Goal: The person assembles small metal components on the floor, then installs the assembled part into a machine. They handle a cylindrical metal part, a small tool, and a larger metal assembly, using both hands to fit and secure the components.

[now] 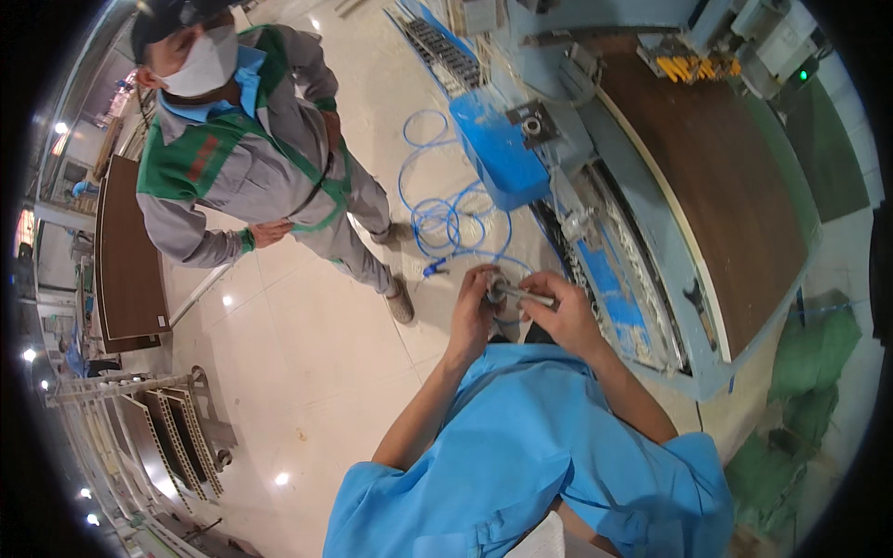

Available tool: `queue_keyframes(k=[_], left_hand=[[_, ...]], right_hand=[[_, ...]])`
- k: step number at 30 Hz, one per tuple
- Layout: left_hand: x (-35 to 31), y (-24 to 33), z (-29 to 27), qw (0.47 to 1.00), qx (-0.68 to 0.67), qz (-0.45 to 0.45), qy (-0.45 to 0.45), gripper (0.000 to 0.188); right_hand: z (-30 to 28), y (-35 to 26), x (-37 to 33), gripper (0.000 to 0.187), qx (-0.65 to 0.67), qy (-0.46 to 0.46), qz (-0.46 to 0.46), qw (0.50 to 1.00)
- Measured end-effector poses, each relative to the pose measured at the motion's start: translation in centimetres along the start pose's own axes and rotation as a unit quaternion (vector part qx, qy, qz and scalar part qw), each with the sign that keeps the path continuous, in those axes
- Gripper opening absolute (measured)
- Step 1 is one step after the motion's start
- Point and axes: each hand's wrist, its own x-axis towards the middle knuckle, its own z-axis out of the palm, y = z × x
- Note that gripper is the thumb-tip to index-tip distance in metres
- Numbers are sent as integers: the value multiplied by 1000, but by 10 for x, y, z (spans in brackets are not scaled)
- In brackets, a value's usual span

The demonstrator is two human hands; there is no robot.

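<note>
In front of my body, both hands are closed and close together. My left hand (pixel 473 314) grips a round metal part (pixel 497 286), its fingers curled around the side. With my right hand (pixel 566 316) I pinch a short grey metal rod (pixel 532 297) that runs from the round part toward my right fingers. Whether the rod and the round part are one piece I cannot tell. Just beyond my hands, a coiled blue air hose (pixel 446 223) lies on the floor, a dark blue fitting (pixel 434 268) at its end.
To my right stands a machine with a long dark brown panel (pixel 712 177) on it and a wrench-like tool (pixel 696 305) near its edge. A blue bin (pixel 502 158) sits beside the machine. A masked co-worker (pixel 251 149) stands at the left. A rack of panels (pixel 167 437) is at lower left.
</note>
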Motion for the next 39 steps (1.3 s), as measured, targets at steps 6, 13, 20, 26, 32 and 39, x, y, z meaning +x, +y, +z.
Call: queue_keyframes(k=[6, 13, 20, 26, 32, 39], left_hand=[[-5, 7, 15, 998, 49, 8, 36, 41], [24, 1, 42, 978, 193, -46, -63, 33], [32, -45, 52, 947, 157, -240, -145, 30], [-9, -87, 85, 884, 185, -383, -193, 25], [-113, -150, 152, 805, 300, -344, -378, 19], [-296, -250, 241, 708, 324, -352, -519, 27]], right_hand=[[-4, 13, -3, 22, 152, 10, -10, 988], [-33, 32, -26, 27, 93, 1, 58, 994], [-28, 69, -107, 23, 369, 162, 49, 914], [-41, 102, -180, 23, 351, 345, -35, 870], [-48, 140, -307, 29, 166, 500, -28, 850], [-11, 186, -523, 20, 153, 649, -53, 743]])
